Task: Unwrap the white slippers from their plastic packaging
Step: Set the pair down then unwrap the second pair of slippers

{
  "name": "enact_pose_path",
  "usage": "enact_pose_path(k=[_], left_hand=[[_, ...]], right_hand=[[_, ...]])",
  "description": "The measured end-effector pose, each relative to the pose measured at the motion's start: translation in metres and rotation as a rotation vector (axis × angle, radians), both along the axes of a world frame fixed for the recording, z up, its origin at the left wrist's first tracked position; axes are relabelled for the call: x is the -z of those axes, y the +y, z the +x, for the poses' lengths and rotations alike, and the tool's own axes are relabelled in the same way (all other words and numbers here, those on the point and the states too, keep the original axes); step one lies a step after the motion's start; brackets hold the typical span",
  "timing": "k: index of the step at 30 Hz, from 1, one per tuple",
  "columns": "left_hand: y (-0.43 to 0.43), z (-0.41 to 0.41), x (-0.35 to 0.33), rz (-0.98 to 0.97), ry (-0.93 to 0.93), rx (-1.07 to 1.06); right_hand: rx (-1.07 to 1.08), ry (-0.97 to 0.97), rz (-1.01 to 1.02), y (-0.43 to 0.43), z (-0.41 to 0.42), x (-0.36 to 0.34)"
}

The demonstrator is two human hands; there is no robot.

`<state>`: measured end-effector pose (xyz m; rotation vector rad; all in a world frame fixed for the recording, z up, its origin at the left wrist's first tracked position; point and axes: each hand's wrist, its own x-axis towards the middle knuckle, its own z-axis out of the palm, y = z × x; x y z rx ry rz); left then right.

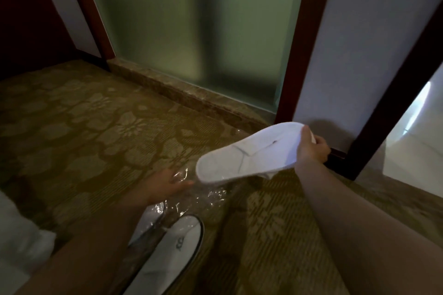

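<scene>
While one slipper is held, another slipper lies wrapped.

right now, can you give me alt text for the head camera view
The right hand holds a white slipper up by one end while the left hand rests on clear plastic packaging on patterned carpet. A second white slipper lies below, near a frosted glass door.

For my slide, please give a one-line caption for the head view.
Right hand lifts a white slipper while left hand touches clear plastic packaging.
</scene>
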<state>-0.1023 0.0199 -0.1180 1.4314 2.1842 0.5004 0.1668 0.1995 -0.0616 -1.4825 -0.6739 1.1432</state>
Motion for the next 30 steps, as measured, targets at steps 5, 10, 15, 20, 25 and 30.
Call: enact_pose_path(k=[5, 10, 15, 20, 25, 30], left_hand=[[0.007, -0.010, 0.015, -0.140, 0.154, -0.129], [0.029, -0.008, 0.032, -0.196, 0.263, -0.213], [0.067, 0.011, 0.043, -0.076, 0.079, -0.324], [0.113, 0.055, 0.052, 0.055, -0.101, -0.277], [0.167, 0.103, 0.055, 0.099, -0.191, -0.167], [0.208, 0.153, 0.061, 0.089, -0.351, -0.124]], right_hand=[[0.232, -0.040, 0.056, 0.010, 0.023, 0.019], [0.223, -0.164, 0.125, 0.019, 0.034, 0.032], [-0.051, -0.323, 0.118, 0.030, 0.054, 0.056], [-0.345, -0.395, 0.121, 0.039, 0.069, 0.086], [-0.480, -0.384, 0.151, 0.053, 0.085, 0.106], [-0.496, -0.363, 0.078, 0.060, 0.105, 0.118]])
